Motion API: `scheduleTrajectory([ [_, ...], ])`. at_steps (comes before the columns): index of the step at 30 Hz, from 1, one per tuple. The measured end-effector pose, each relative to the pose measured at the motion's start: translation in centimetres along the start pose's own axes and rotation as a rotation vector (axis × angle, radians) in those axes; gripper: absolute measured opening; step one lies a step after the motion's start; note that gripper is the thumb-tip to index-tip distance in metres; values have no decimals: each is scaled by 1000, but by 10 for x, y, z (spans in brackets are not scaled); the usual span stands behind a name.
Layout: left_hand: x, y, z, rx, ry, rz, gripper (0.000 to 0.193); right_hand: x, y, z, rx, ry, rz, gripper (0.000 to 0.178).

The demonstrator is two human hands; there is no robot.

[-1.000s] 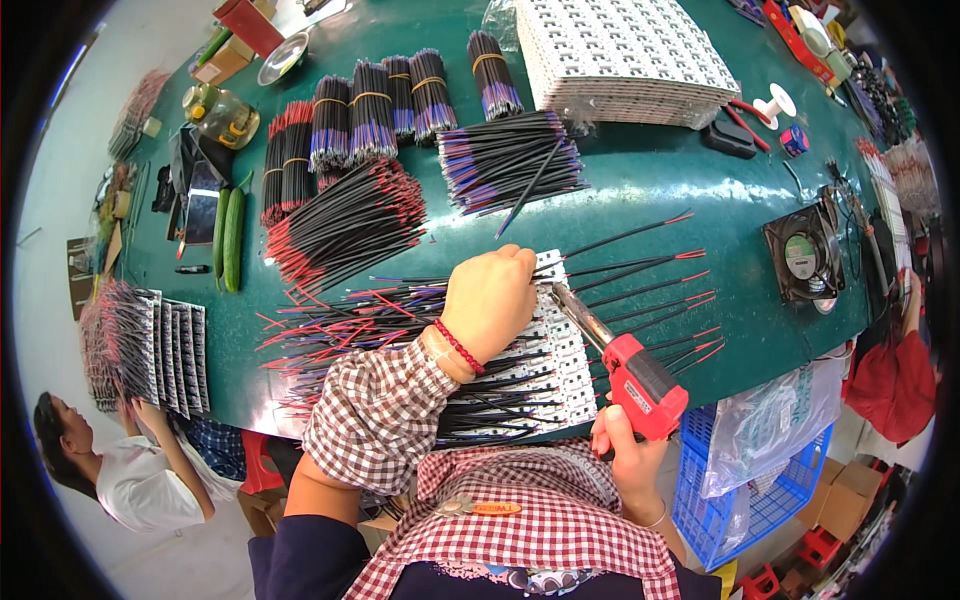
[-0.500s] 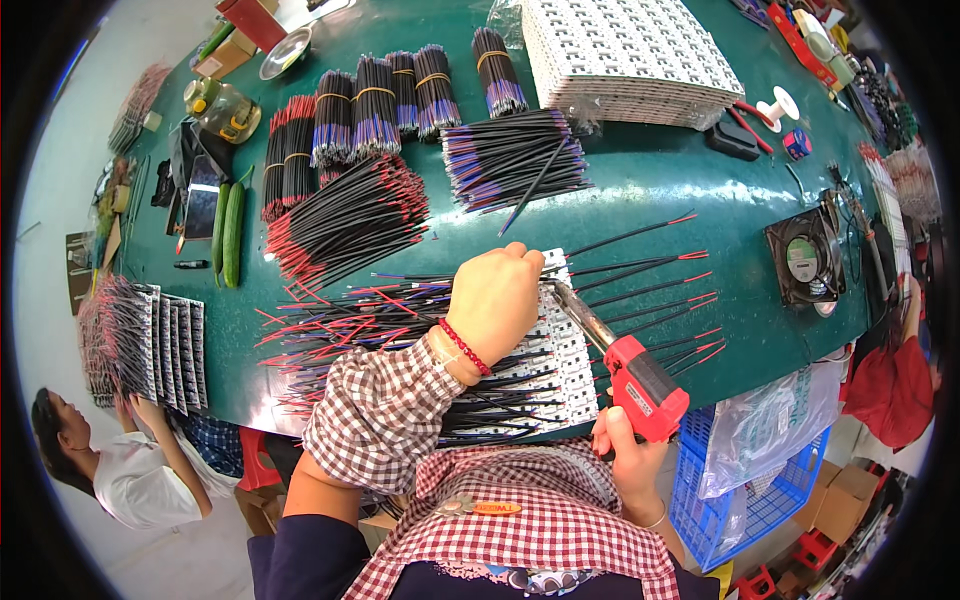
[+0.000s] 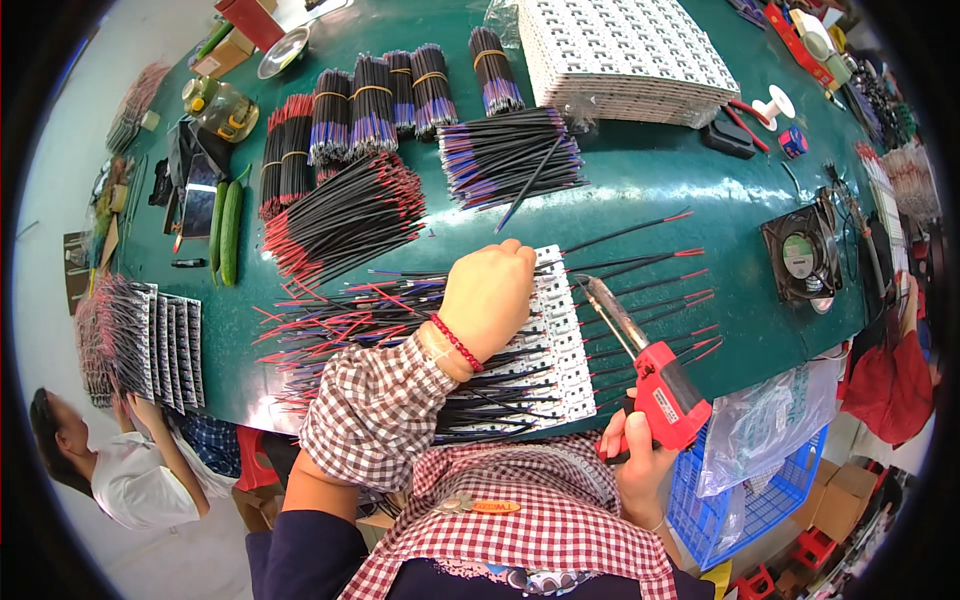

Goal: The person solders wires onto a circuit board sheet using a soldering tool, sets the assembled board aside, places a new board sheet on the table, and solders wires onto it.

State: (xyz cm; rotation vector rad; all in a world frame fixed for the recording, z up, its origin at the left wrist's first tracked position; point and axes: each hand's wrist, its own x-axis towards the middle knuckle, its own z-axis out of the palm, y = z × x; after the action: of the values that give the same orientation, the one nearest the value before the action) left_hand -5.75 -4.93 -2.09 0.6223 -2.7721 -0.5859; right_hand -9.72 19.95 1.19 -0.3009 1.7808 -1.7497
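Note:
My left hand (image 3: 490,295) is closed above the left side of a white circuit board panel (image 3: 568,365), with its fingertips near the far end. Whatever lies between those fingers is hidden. Around my right hand (image 3: 635,465) I see the handle of a red and black soldering gun (image 3: 672,395), gripped firmly. Its metal tip points up and left, just off the panel's right edge. Many black wires (image 3: 350,325) with red and blue ends spread out left of the panel and pass under my left wrist. Several red-tipped wires (image 3: 640,263) stick out on its right.
Behind the panel lie a loose pile of red-tipped wires (image 3: 345,215), a blue-tipped pile (image 3: 510,160) and banded wire bundles (image 3: 372,105). A tall stack of white panels (image 3: 625,55) stands farther back. A small fan (image 3: 800,255) is at right; a blue crate (image 3: 745,510) sits below the table edge.
The soldering gun in my right hand has moved right, its tip drawing back from beside my left fingers to beyond the panel's edge. My left hand has shifted only slightly.

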Motion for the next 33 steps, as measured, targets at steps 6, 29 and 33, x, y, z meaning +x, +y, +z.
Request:
scheduleTrajectory([
  [6, 3, -5, -19, -141, -71, 46, 15, -5, -4, -1, 61, -12, -6, 31],
  [29, -7, 9, -3, -69, 4, -47, 9, -6, 10, 2, -99, -88, 95, 15],
  [33, -6, 9, 0, -37, 13, -25, 9, -5, 8, 2, -138, -90, 101, 19],
])
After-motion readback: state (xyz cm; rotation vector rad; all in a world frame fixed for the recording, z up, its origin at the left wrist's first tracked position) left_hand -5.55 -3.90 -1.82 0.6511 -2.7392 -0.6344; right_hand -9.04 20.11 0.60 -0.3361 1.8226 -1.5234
